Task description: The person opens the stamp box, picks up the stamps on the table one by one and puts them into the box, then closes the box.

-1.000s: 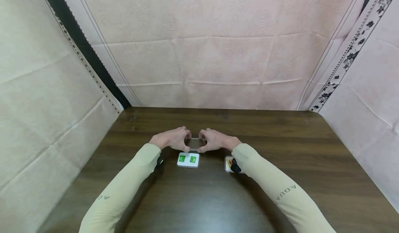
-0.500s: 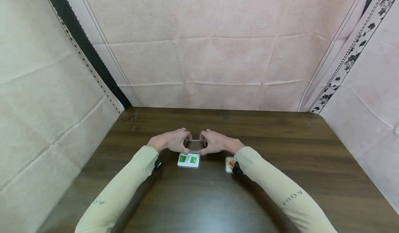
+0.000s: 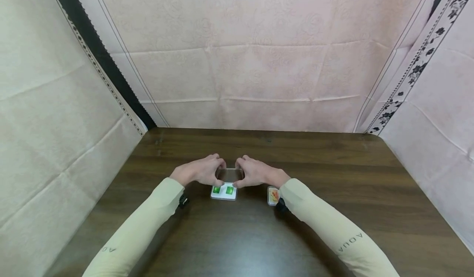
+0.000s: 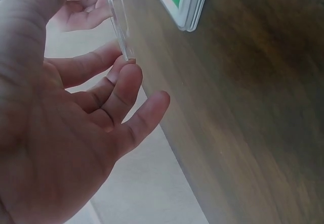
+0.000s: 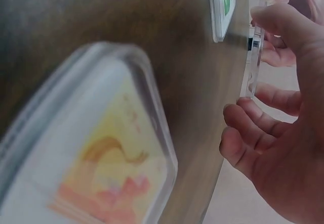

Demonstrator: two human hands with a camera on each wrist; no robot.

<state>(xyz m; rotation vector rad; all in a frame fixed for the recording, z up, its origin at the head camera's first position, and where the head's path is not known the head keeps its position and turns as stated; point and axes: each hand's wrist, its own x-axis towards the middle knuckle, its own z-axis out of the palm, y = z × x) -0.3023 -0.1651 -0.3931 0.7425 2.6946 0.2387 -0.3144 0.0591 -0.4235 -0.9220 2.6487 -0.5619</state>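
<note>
Between both hands is a clear plastic cover (image 3: 229, 175), thin and see-through. My left hand (image 3: 201, 171) pinches its left side between thumb and fingers. On the opposite side my right hand (image 3: 258, 173) grips the cover (image 5: 254, 64) the same way. Just in front of it lies a flat white case (image 3: 224, 193) with two green pictures, its far edge partly hidden by the cover and thumbs. In the left wrist view the cover (image 4: 119, 24) stands apart from the white case (image 4: 185, 6), above the table.
Below the right wrist lies a second clear-edged case (image 3: 273, 195) with a yellow and red picture (image 5: 109, 178), partly covered by the sleeve and wrist camera. The brown wooden table (image 3: 237, 236) ends at a hanging pale cloth (image 3: 259, 71).
Both hands have drawn the clear cover slightly toward the person, so it now overlaps the far edge of the white case in the head view. The two cases on the table stay put.
</note>
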